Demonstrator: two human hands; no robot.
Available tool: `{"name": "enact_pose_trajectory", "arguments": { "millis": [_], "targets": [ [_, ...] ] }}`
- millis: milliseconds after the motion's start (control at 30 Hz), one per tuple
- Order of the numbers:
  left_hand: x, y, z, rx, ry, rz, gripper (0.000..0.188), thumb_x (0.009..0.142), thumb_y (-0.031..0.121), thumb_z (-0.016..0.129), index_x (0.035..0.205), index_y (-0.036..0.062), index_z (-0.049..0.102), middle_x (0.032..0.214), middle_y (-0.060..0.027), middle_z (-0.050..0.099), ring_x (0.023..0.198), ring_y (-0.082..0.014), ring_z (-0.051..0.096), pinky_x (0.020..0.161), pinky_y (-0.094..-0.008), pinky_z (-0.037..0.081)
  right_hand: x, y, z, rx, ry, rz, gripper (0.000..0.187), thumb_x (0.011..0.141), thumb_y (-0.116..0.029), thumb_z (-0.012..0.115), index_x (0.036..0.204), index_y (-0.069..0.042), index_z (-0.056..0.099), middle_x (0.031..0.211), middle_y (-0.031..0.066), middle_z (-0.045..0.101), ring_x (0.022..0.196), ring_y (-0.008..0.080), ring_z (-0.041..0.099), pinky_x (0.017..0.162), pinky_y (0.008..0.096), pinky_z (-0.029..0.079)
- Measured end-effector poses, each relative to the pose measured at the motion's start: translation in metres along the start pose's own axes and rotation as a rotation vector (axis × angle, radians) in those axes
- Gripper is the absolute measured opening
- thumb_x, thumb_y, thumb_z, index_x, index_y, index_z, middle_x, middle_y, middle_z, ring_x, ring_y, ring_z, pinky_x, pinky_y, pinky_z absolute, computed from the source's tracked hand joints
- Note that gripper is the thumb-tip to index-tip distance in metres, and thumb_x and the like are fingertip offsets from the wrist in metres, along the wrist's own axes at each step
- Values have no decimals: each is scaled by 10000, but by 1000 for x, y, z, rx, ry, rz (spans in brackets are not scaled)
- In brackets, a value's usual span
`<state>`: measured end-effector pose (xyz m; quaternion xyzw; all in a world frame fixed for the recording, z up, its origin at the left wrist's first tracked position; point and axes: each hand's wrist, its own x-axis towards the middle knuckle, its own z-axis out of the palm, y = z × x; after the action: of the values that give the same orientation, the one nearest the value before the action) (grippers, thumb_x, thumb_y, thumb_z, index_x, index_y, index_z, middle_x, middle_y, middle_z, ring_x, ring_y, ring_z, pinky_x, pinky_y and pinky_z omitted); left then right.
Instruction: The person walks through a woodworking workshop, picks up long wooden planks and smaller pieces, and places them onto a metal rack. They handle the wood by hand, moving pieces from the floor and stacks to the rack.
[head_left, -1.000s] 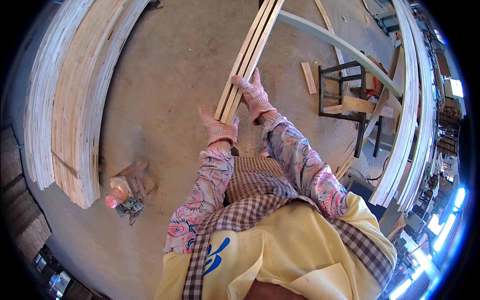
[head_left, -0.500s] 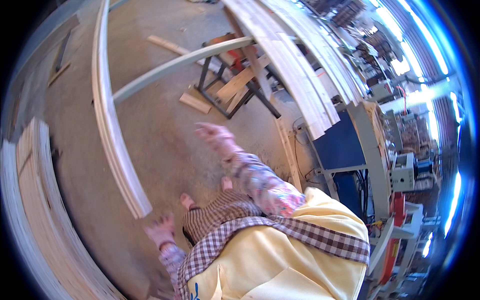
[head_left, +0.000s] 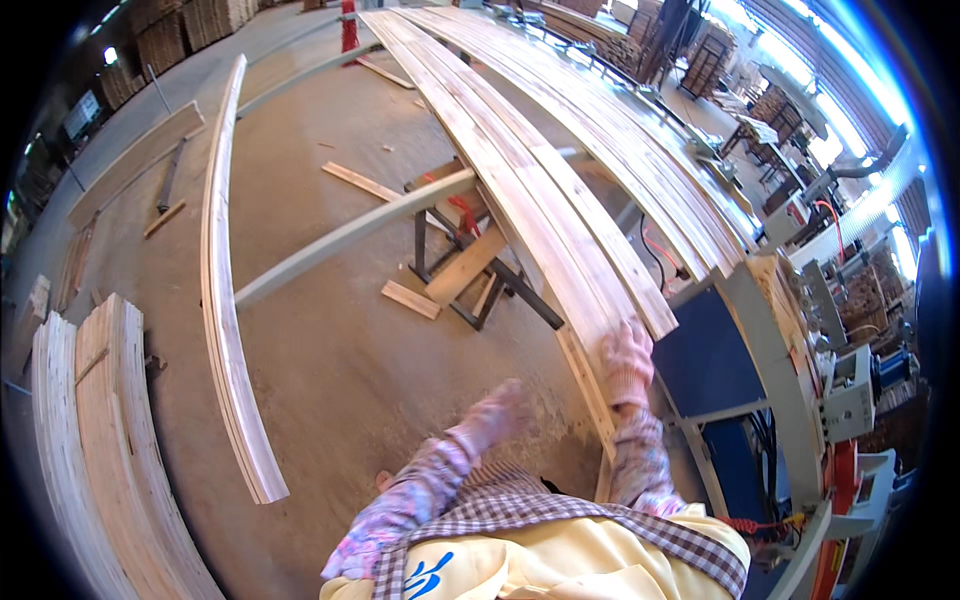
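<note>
My right hand [head_left: 628,362], in a pinkish glove, is at the near end of a long pale wooden board [head_left: 560,262], its fingers closed over the board's end. That board lies side by side with other long boards [head_left: 640,190] on a raised support. My left hand [head_left: 497,413], also gloved, hangs over the floor in front of my apron, touching no board. Motion smears its fingers, so their pose is unclear.
A separate stack of long narrow strips [head_left: 225,330] rests on grey rails [head_left: 350,240] to the left. Thick timber [head_left: 120,430] is piled at far left. Beneath the boards stands a dark metal frame with offcuts [head_left: 468,265]. A machine with blue panels [head_left: 690,350] is at right.
My view has swung toward the boards on the right. My right hand has moved onto a board's end. My left hand has left the strip stack's end and moved right.
</note>
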<state>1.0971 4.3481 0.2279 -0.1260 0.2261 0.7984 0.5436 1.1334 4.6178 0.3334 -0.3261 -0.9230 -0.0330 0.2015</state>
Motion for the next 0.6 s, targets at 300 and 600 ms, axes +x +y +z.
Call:
{"name": "enact_pose_trajectory", "arguments": {
  "millis": [300, 600],
  "targets": [
    [24, -5, 83, 162, -62, -113, 507, 973, 384, 614, 1360, 95, 461, 1424, -150, 471, 1131, -306, 579, 940, -503, 511, -11, 114, 39, 1820, -401, 948, 520, 879, -617, 642, 819, -106, 566, 760, 35, 521, 619, 181, 496, 495, 351, 424],
    [-6, -5, 69, 234, 99, -32, 722, 905, 475, 687, 1460, 106, 409, 1464, -166, 459, 1226, -334, 539, 949, -480, 507, -6, 62, 37, 1980, -515, 789, 505, 933, -441, 638, 1297, -94, 583, 1226, 91, 657, 1098, 237, 653, 889, 418, 582]
  ]
}}
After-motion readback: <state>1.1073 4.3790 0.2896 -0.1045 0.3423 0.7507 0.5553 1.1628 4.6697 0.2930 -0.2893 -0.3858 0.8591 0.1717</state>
